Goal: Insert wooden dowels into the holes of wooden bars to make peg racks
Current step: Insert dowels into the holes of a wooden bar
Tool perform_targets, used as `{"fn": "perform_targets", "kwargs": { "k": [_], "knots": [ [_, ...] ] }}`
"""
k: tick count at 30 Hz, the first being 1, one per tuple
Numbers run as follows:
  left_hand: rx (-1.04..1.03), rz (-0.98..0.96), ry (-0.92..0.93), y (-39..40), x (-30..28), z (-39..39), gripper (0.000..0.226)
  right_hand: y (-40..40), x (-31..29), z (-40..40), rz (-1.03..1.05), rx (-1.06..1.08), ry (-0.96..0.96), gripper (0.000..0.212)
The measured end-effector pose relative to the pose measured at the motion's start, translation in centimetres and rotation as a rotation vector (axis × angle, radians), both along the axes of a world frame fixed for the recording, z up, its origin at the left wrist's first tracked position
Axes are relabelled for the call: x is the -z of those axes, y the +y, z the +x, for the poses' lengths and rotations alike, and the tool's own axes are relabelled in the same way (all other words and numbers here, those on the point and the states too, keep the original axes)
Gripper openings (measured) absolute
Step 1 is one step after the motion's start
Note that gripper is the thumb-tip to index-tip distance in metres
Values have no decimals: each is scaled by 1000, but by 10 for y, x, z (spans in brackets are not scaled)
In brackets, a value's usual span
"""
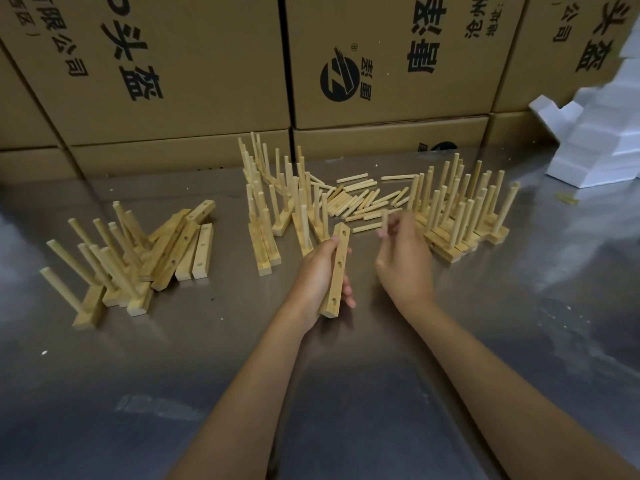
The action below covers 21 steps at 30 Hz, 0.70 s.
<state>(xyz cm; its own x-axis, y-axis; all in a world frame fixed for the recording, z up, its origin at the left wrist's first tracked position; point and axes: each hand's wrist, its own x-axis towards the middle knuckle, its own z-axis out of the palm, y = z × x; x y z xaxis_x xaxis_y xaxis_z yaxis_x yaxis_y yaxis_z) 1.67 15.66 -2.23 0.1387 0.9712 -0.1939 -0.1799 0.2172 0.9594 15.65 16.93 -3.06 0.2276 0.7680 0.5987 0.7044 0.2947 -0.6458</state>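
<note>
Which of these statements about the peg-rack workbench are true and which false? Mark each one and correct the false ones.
1. The left hand holds a wooden bar with empty holes. True.
2. The right hand grips a hammer. False: it pinches a dowel, blurred by motion.
3. Loose dowels lie on the table between two groups of finished racks. True.
4. The unfilled bars lie at the far right. False: they lie on the left, beside tipped racks.
5. Cardboard boxes stand behind the table. True.
</note>
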Motion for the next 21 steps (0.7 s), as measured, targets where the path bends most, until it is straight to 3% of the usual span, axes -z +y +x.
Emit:
{"fn": "perform_targets", "kwargs": {
  "k": [3,5,12,21],
  "knots": [
    [87,-32,-42,-1,-1,-6,37,-31,-13,7,-11,-135,450,30],
    [168,-11,-32,-3,-1,-9,39,-48,-23,11,26,-311,603,35],
    [308,56,25,-6,0,-12,41,-58,-32,8,90,-415,653,20],
    [243,36,-2,-5,-2,-11,41,-53,-24,12,-37,-431,518,15]
  ]
}}
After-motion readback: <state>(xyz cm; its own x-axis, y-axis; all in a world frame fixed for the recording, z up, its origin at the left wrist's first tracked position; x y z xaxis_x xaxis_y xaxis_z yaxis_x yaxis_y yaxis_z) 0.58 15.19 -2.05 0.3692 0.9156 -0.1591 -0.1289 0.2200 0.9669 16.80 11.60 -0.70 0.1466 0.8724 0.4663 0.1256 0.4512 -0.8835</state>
